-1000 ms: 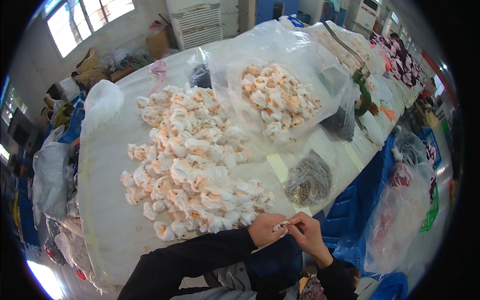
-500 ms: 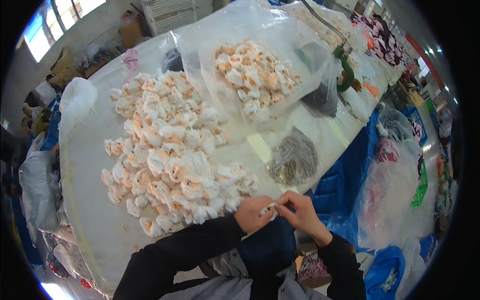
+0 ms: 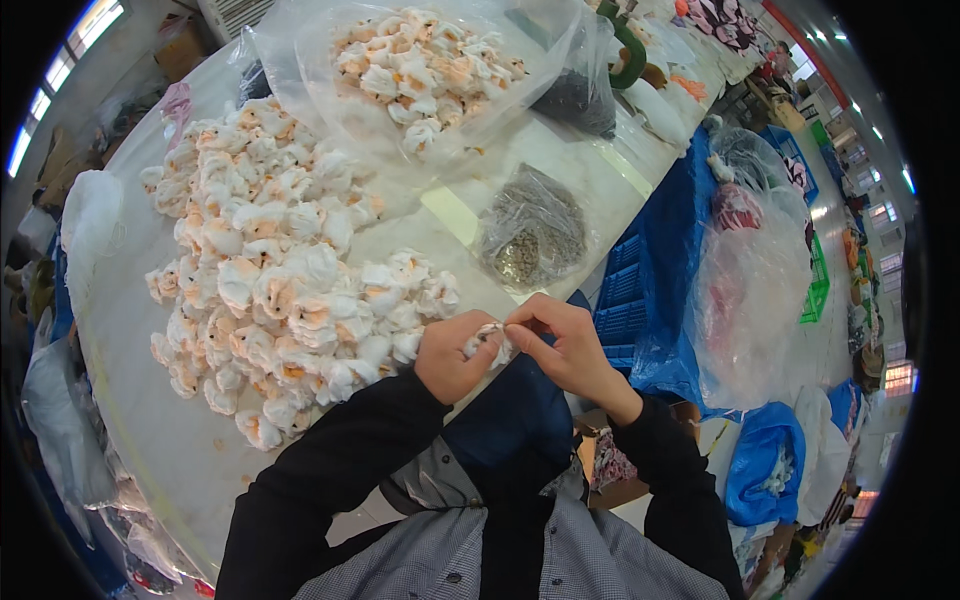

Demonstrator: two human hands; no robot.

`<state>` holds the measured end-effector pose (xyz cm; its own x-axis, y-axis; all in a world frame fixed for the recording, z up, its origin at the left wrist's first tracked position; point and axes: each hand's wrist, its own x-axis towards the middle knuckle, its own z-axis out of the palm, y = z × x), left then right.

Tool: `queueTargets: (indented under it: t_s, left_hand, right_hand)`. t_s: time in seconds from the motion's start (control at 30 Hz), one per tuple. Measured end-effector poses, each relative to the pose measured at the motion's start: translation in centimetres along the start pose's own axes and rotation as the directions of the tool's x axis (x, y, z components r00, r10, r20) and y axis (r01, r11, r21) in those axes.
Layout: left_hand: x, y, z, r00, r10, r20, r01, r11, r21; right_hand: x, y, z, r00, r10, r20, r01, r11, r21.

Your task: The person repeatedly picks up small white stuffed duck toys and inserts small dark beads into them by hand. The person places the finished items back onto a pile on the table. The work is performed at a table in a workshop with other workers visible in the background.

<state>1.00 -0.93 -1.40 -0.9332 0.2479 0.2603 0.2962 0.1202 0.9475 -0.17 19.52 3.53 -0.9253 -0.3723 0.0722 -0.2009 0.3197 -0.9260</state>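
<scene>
Close to the table's near edge, my left hand (image 3: 452, 358) is closed around a small white plush piece (image 3: 486, 343) with dark specks. The fingertips of my right hand (image 3: 566, 346) pinch the piece's right end; anything finer between them is too small to make out. Left of my hands spreads a large heap of white-and-peach plush pieces (image 3: 265, 285), many with black dots and orange bits. Beyond my right hand lies a clear plastic bag (image 3: 535, 228) of small brownish things.
More plush pieces (image 3: 425, 75) lie in a big clear bag at the table's far side, beside a dark-filled bag (image 3: 580, 103) and a green clamp-like tool (image 3: 628, 55). Blue crates (image 3: 622, 285) and a large clear sack (image 3: 745, 310) stand to the right of the table (image 3: 115, 330).
The view has shifted, so the table and heap sit higher and further left. Both hands stay together at the small plush piece.
</scene>
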Motion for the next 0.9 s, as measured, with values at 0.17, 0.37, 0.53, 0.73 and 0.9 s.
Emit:
queueTargets:
  t_s: [0.17, 0.37, 0.53, 0.73, 0.9]
  left_hand:
    - [0.3, 0.3, 0.0, 0.996, -0.081, 0.032, 0.082, 0.995, -0.051]
    - [0.2, 0.5, -0.1, 0.994, -0.095, 0.047, 0.096, 0.995, -0.013]
    - [0.3, 0.5, 0.0, 0.998, -0.046, 0.040, 0.045, 0.998, 0.037]
    - [0.0, -0.4, 0.5, 0.996, -0.092, 0.016, 0.093, 0.991, -0.093]
    - [0.2, -0.8, 0.3, 0.977, -0.175, 0.120, 0.188, 0.977, -0.105]
  right_hand:
    - [-0.6, 0.6, 0.8, 0.995, -0.016, -0.095, 0.018, 0.999, 0.026]
    - [-0.7, 1.0, 0.7, 1.000, 0.022, -0.021, -0.022, 1.000, 0.019]
    - [-1.0, 1.2, 0.4, 1.000, 0.017, -0.004, -0.017, 0.999, -0.037]
    - [1.4, -0.8, -1.7, 0.981, -0.194, 0.017, 0.191, 0.947, -0.259]
    - [12.1, -6.2, -5.3, 0.895, -0.434, -0.100, 0.344, 0.816, -0.465]
